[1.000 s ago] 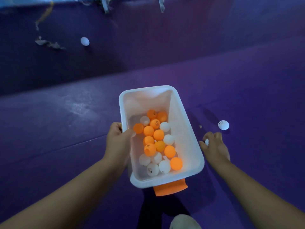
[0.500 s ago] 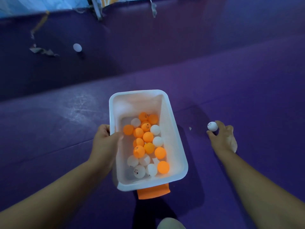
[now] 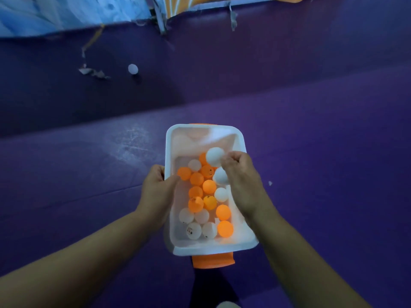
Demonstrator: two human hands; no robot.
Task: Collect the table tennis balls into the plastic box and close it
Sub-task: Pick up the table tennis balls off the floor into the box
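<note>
the left hand [image 3: 155, 190] grips the left rim of the open box [image 3: 195, 143], thumb hooked inside, an orange lid [image 3: 213, 261] showing beneath it; the right hand [image 3: 241, 181] is over the box, fingers [image 3: 231, 160] curled round a white ball [image 3: 214, 156]. orange and white balls [image 3: 209, 186] lie in the box; a stray ball [image 3: 133, 69] rests well apart on the purple floor [image 3: 89, 174].

The left hand [image 3: 156, 188] grips the plastic box [image 3: 169, 143] by its left rim. The right hand [image 3: 241, 180] is above the box, with two white balls [image 3: 214, 156] at its fingers. A stray ball [image 3: 133, 68] lies well apart on the purple floor [image 3: 322, 156].
</note>
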